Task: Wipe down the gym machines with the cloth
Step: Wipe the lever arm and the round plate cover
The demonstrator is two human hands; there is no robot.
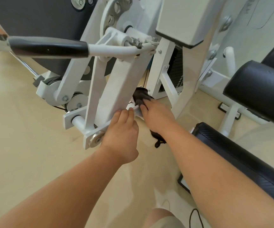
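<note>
Head view of a white gym machine (165, 66) being wiped at its lower linkage. The left hand (121, 127) reaches up to the foot of a sloping white box-section arm (116, 89), its fingers (124, 113) curled over the bottom edge of that arm, just above a round metal pivot cap (96, 139). The right hand (156, 116) lies to the right of and slightly beyond the left, fingers stretched nearly straight and laid flat on a dark cloth (140, 96), which it presses against the machine's frame just behind the box-section arm; the thumb is hidden, so any pinch on the fabric cannot be confirmed. The cloth runs beneath the palm, with one bunched end showing past the fingertips and a loose tail hanging below the wrist. A handle with a black grip (49, 47) projects to the left above both hands. The weight stack (177, 69) sits deeper inside the frame. To the right are a long black padded bench (248, 167) and, beyond it, a black roller pad (256, 89). The machine stands on a pale floor (26, 129); a knee (162, 218) and a black cord (196, 218) appear at the bottom edge.
</note>
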